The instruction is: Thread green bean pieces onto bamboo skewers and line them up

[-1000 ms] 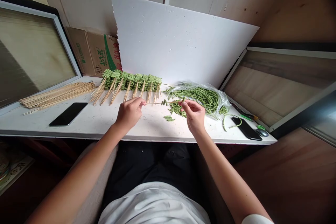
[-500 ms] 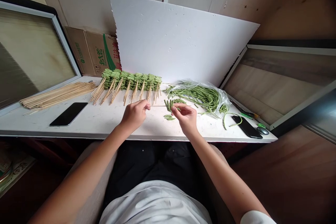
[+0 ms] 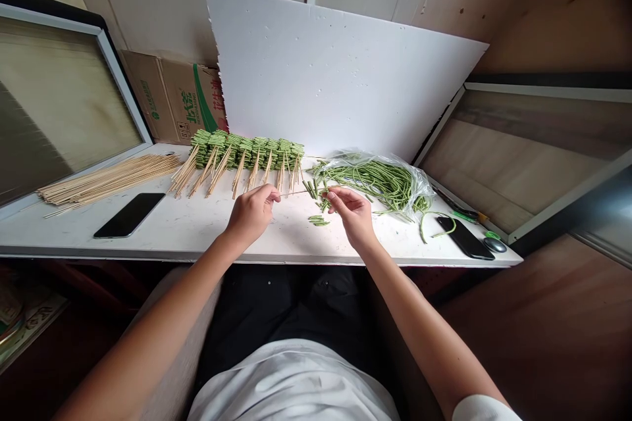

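Note:
My left hand [image 3: 253,212] pinches the blunt end of a thin bamboo skewer [image 3: 295,192] held level above the white tabletop [image 3: 197,227]. A few short green bean pieces [image 3: 312,188] are threaded on its far end. My right hand [image 3: 349,210] is closed on another green bean piece at the skewer's tip. A few loose cut bean pieces [image 3: 316,220] lie on the table between my hands. Behind them lies a row of finished bean skewers [image 3: 241,156].
A plastic bag of long green beans [image 3: 380,183] lies right of my hands. Bare bamboo sticks [image 3: 106,177] and a black phone [image 3: 129,214] are at the left. A second phone [image 3: 465,239] and scissors are at the right. A white foam board [image 3: 336,79] and a cardboard box [image 3: 172,100] stand behind.
My right hand came in from the bean bag to the skewer's tip and pushed bean pieces along it. The left hand barely moved, keeping its hold.

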`<state>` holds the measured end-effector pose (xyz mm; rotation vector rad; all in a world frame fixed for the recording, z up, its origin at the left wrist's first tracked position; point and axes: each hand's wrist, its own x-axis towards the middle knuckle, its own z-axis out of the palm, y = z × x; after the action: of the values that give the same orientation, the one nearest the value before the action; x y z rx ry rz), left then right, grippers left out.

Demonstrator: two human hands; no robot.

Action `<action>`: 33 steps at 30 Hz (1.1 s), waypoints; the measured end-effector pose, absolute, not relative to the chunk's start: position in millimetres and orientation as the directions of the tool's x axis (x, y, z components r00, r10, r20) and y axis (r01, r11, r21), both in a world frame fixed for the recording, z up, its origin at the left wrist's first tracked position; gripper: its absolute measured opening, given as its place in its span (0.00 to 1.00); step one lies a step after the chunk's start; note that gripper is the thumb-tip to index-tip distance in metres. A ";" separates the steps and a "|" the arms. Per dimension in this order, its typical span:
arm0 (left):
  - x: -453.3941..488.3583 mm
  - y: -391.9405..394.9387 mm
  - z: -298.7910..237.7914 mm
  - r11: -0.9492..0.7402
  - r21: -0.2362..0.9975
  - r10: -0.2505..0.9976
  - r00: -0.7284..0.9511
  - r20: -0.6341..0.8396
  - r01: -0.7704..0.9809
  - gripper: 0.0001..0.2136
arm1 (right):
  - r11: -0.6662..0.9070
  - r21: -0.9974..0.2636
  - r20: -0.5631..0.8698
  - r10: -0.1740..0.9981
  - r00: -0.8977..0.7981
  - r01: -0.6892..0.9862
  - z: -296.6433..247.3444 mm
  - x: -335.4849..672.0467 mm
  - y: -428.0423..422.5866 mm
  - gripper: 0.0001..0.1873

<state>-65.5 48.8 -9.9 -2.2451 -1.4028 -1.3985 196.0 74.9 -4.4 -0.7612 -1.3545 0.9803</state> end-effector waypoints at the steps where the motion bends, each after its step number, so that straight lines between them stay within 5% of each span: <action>1: -66.4 49.8 -10.3 -0.547 0.325 0.630 0.124 0.767 0.771 0.14 | 0.435 -0.896 0.439 0.898 -0.033 -0.091 -6.7 202.6 82.2 0.17; 7: -69.8 54.1 -11.6 -0.508 0.332 0.660 0.111 0.743 0.795 0.13 | 0.434 -0.846 0.498 0.850 0.170 0.310 -34.4 263.7 135.1 0.22; 17: -65.6 56.4 -18.8 -0.534 0.319 0.647 0.135 0.751 0.783 0.10 | 0.350 -0.846 0.420 0.902 0.099 0.402 -41.4 275.0 141.7 0.19; 25: -58.9 51.5 -17.3 -0.564 0.317 0.639 0.159 0.752 0.762 0.11 | 0.316 -0.948 0.298 0.918 -0.261 0.029 -2.7 220.0 91.5 0.19; 33: -49.9 46.7 -17.0 -0.608 0.291 0.602 0.191 0.775 0.739 0.12 | 0.181 -0.965 0.220 0.952 -0.211 -0.188 -6.3 198.4 78.6 0.19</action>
<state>-49.9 46.7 -17.0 -2.3059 -1.3108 -1.3891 198.4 78.6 -6.3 -0.8166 -1.3366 1.2934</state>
